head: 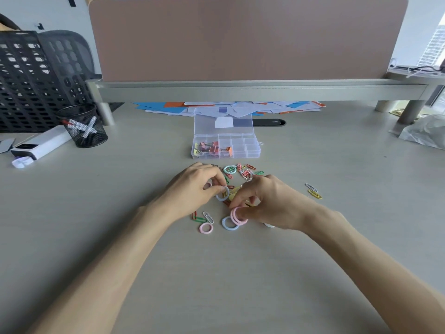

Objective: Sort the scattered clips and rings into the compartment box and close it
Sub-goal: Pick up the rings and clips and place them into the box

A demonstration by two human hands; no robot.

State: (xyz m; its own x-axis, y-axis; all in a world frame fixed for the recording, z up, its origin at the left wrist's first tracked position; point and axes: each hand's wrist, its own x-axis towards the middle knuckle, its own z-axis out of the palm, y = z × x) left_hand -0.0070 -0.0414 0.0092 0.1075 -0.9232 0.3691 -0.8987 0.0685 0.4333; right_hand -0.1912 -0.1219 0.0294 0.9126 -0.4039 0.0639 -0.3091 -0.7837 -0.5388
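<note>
Compartment box (250, 148): lid open, dead ahead of my hands, long side crosswise, left one looks a touch closer
Left hand (192, 189): pinching a blue ring (222, 195)
Right hand (271, 201): pinching pink rings (236, 216)

The person's left forearm (115, 256) and right forearm (361, 256) are bare from the lower corners of the frame up to the wrists, long and slim, narrowing toward them. The left hand (192, 189) and right hand (272, 201) are bare as well.
</note>
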